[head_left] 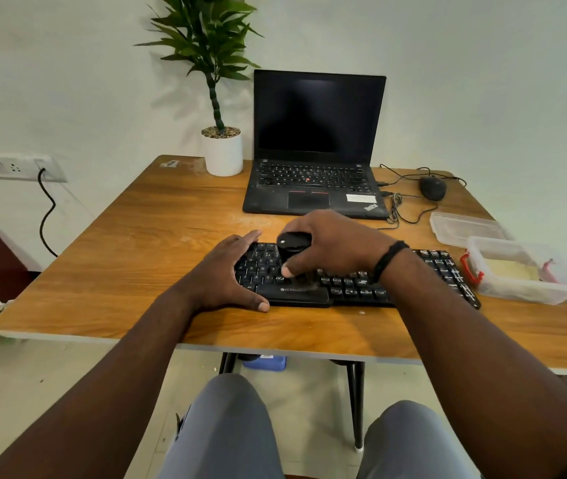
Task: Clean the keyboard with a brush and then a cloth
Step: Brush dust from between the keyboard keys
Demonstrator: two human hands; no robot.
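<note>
The right hand (333,243) is gripping a black brush (292,247) with curled fingers over the keyboard (351,285) lying at the table's (119,243) near edge, while the left hand (230,271), fingers spread, is bracing its left end.

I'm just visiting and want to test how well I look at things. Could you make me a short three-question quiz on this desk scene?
1. True or false: the laptop screen is lit.
2. Which hand holds the black brush? A) left hand B) right hand C) neither
3. Fill in: the left hand rests on the ______ end of the keyboard.

Key
1. False. The screen is dark.
2. B. The right hand grips the brush over the keys.
3. Left. Its fingers lie fairly straight on that end and its thumb on the table at the front edge.
</note>
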